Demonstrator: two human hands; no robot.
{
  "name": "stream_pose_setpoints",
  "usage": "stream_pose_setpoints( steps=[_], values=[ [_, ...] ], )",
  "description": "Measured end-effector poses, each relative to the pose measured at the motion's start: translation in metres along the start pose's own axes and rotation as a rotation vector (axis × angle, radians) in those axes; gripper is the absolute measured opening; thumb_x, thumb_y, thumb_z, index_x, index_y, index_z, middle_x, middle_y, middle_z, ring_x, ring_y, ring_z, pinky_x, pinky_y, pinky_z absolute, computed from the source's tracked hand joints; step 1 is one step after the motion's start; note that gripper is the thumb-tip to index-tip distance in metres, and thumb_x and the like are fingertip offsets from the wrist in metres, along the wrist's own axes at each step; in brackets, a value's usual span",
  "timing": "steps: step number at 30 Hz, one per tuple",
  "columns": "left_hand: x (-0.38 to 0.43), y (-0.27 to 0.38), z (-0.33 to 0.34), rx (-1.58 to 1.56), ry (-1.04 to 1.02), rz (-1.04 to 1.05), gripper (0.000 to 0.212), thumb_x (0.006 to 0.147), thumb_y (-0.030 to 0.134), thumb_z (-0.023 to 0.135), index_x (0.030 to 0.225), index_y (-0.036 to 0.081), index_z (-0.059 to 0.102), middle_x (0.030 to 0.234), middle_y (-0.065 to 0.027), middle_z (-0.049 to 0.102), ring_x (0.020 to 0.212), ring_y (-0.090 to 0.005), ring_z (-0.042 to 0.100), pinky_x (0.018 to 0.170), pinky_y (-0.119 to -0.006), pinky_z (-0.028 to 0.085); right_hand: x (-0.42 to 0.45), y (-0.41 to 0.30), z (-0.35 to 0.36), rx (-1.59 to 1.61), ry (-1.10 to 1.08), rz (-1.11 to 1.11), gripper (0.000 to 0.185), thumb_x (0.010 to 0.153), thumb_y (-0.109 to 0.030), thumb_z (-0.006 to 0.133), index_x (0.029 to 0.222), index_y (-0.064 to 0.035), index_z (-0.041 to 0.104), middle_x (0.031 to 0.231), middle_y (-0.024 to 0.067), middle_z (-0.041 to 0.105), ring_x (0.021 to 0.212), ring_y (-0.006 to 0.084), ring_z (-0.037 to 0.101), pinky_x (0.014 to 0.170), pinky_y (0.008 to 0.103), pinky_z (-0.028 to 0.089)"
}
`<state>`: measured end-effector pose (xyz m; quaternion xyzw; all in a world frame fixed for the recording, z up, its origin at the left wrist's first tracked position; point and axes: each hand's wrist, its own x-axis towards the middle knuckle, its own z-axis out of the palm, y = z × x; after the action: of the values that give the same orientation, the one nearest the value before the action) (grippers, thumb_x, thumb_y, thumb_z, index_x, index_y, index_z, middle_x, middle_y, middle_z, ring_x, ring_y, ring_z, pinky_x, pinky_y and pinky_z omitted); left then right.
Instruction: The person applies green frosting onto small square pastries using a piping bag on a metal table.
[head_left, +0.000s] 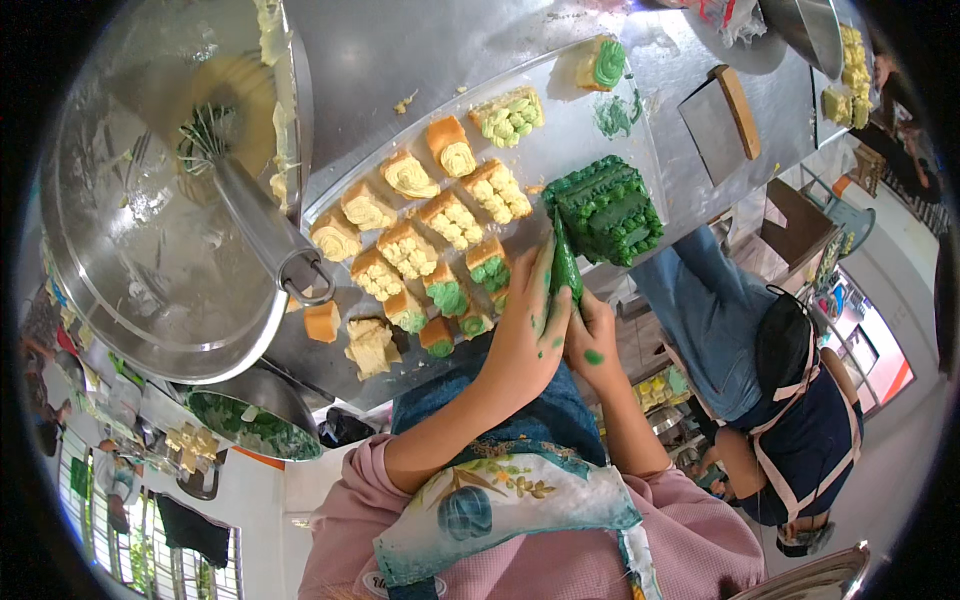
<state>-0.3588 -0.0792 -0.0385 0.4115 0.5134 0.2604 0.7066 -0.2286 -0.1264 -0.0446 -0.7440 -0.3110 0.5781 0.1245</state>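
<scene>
My left hand (529, 322) and my right hand (594, 330) are both closed around a piping bag filled with dark green cream (566, 262). My left fingers lie along the bag's side, while my right hand grips its upper end. The tip points at the left edge of a block-shaped cake (611, 214) and seems to touch it. Dark green frosting covers this cake, with piped borders along its edges. Green smears mark both hands. To their left, several small cake pieces (409, 251) topped with yellow or green piped cream sit in rows on a clear tray (555, 71).
A large metal bowl (97, 285) with a balloon whisk (251, 214) stands at left. Below it is a bowl (251, 409) smeared with green cream. A wooden-handled bench scraper (724, 124) lies beyond the cake. Another person in an apron (780, 405) stands at right.
</scene>
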Motion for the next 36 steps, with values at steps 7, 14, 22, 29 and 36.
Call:
stream_pose_setpoints(
  steps=[7, 14, 22, 29, 36],
  values=[
    [0.002, -0.002, -0.001, 0.045, 0.005, 0.051, 0.046, 0.096, 0.009, 0.039, 0.138, -0.006, 0.028, 0.13, -0.0239, 0.036, 0.118, -0.0392, 0.043, 0.098, -0.04, 0.036, 0.0, 0.0, 0.0, 0.001, 0.012, 0.015, 0.022, 0.093, -0.012, 0.05, 0.11, 0.0004, 0.058, 0.078, 0.0181, 0.063, 0.069, 0.014, 0.056, 0.066, 0.0313, 0.046],
    [0.002, -0.004, -0.001, 0.06, 0.002, 0.056, 0.045, 0.096, 0.008, 0.038, 0.137, -0.007, 0.028, 0.13, -0.0248, 0.035, 0.118, -0.0398, 0.043, 0.099, -0.04, 0.037, 0.002, 0.005, 0.002, -0.004, 0.036, -0.062, 0.024, 0.095, -0.017, 0.05, 0.11, 0.0007, 0.059, 0.077, 0.0145, 0.064, 0.07, 0.0113, 0.055, 0.066, 0.0304, 0.046],
    [0.002, -0.004, -0.002, 0.044, 0.0, 0.053, 0.045, 0.096, 0.008, 0.039, 0.136, -0.007, 0.029, 0.13, -0.0251, 0.035, 0.119, -0.0402, 0.042, 0.099, -0.041, 0.036, 0.003, 0.01, 0.004, 0.06, 0.058, -0.067, 0.024, 0.095, -0.017, 0.051, 0.107, 0.0022, 0.059, 0.068, 0.0058, 0.057, 0.064, 0.0093, 0.049, 0.059, 0.0278, 0.044],
    [0.002, -0.003, -0.001, 0.055, 0.018, 0.075, 0.043, 0.095, 0.008, 0.039, 0.134, -0.008, 0.031, 0.127, -0.0243, 0.037, 0.116, -0.0392, 0.043, 0.098, -0.041, 0.036, 0.004, 0.013, 0.004, 0.024, 0.071, -0.08, 0.023, 0.095, -0.016, 0.049, 0.102, 0.0026, 0.06, 0.064, 0.0043, 0.054, 0.061, 0.0084, 0.045, 0.055, 0.0273, 0.04],
    [0.0, -0.006, 0.001, 0.046, 0.011, 0.063, 0.044, 0.095, 0.008, 0.04, 0.135, -0.008, 0.03, 0.127, -0.0239, 0.036, 0.116, -0.0394, 0.044, 0.098, -0.04, 0.037, 0.002, 0.011, 0.004, 0.037, 0.074, -0.094, 0.022, 0.095, -0.017, 0.049, 0.1, 0.0023, 0.06, 0.063, 0.0021, 0.051, 0.06, 0.0071, 0.043, 0.052, 0.0257, 0.037]
  ],
)
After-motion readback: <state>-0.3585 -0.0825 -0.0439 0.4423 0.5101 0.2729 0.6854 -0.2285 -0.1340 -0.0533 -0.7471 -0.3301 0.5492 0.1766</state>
